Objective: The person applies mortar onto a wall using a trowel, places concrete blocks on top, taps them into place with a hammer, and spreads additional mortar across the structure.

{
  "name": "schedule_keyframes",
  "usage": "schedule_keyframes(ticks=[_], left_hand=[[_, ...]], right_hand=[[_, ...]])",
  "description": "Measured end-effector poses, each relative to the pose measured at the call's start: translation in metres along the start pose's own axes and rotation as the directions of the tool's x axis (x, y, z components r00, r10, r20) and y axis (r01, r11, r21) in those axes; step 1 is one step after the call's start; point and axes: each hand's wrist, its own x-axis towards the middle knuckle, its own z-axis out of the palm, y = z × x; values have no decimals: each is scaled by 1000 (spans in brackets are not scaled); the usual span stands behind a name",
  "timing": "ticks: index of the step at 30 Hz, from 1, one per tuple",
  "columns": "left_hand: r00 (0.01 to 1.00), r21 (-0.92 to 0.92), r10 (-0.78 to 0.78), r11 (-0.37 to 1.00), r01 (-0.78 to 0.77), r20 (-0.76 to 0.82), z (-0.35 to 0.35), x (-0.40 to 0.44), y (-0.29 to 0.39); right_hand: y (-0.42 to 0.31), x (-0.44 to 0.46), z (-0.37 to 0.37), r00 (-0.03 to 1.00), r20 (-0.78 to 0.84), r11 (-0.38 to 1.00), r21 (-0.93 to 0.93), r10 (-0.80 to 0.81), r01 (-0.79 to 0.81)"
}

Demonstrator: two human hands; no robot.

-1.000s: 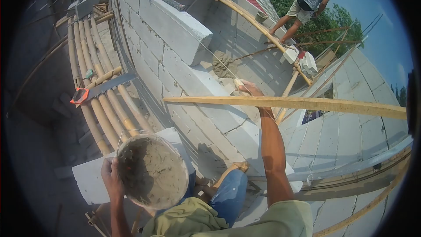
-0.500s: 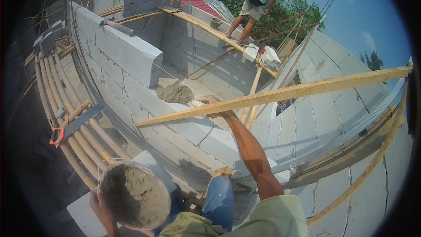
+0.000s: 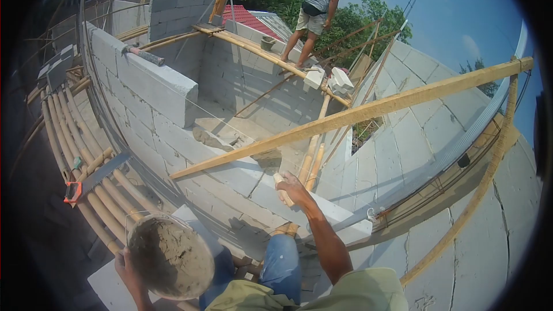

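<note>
Sunlit block wall carries grey mortar outdoors.

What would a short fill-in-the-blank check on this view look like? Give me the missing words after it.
1. The bucket of mortar is held by the person's ____ hand.
2. The right hand grips a tool by its light-coloured ____.
3. The saw lies across poles made of ____.
4. The hammer rests on ____ of the block wall.

Missing words: left; handle; bamboo; top.
</note>
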Motion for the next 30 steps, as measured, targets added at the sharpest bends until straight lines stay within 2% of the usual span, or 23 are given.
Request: schedule_keyframes(ticks=[2, 4, 5, 7, 8, 9, 10, 11, 12, 13, 14, 15, 17, 19, 21, 23, 24, 25, 26, 27, 28, 29, 30], left_hand=[[1000, 18, 5, 1000, -5, 4, 4, -5, 6], [999, 97, 36, 995, -37, 10, 13, -12, 26], [999, 112, 30, 993, -31, 13, 14, -13, 28], [1000, 183, 23, 983, -24, 11, 18, -14, 37], [999, 178, 10, 984, -15, 30, 26, -23, 51], [999, 144, 34, 989, -36, 19, 34, -27, 49], [997, 191, 64, 979, -70, 34, 40, -31, 55], [993, 227, 101, 967, -112, 62, 46, -36, 60], [993, 273, 101, 955, -115, 64, 52, -42, 63], [991, 309, 105, 943, -124, 77, 59, -47, 66], [986, 331, 144, 929, -163, 80, 68, -53, 70], [986, 327, 145, 930, -165, 87, 75, -60, 74], [971, 350, 211, 906, -238, 112, 85, -70, 81], [958, 346, 246, 895, -282, 144, 88, -73, 80], [971, 403, 206, 884, -236, 118, 88, -79, 80], [963, 410, 245, 871, -269, 112, 90, -82, 81], [967, 397, 230, 882, -254, 107, 89, -82, 79], [971, 385, 215, 892, -237, 101, 87, -82, 78], [975, 393, 193, 893, -220, 107, 84, -82, 78], [975, 389, 193, 894, -220, 108, 83, -79, 76], [973, 377, 215, 897, -231, 84, 81, -76, 74], [970, 363, 234, 900, -241, 62, 79, -73, 71], [978, 316, 201, 925, -211, 62, 75, -68, 70]], right_hand=[[17, -56, 8, 991, -37, 980, 157, 128, -121], [29, -113, 25, 992, 33, 941, 314, 122, -127], [26, -134, 35, 982, 105, 934, 308, 154, -180], [8, -178, 61, 994, 111, 954, 296, 21, -53], [0, -196, 69, 980, 186, 946, 299, 69, -124], [-12, -205, 75, 974, 221, 999, 29, 38, -46], [-19, -204, 84, 965, 262, 970, -232, -12, 76], [-22, -200, 97, 955, 298, 974, -219, 2, 66], [-27, -193, 112, 883, 364, 862, -296, -296, 411], [-34, -189, 125, 712, 436, 628, -346, -550, 697], [-44, -192, 139, 753, 449, 640, -408, -480, 651], [-54, -194, 153, 756, 444, 639, -413, -480, 649], [-70, -197, 181, 864, 474, 635, -618, -169, 464], [-61, -210, 201, 862, 460, 685, -559, -212, 467], [-51, -216, 205, 859, 450, 728, -501, -243, 468], [-41, -220, 207, 803, 549, 871, -251, -232, 423], [-27, -226, 210, 775, 486, 803, -216, -405, 555], [-40, -225, 202, 777, 484, 805, -216, -403, 553], [-64, -221, 187, 800, 596, 954, -192, -73, 230], [-78, -218, 174, 682, 691, 968, -216, 241, -124], [-62, -213, 167, 685, 686, 967, -219, 245, -127], [-33, -207, 163, 597, 776, 941, 14, 203, -339], [-16, -205, 155, 521, 845, 812, 216, 123, -542]])
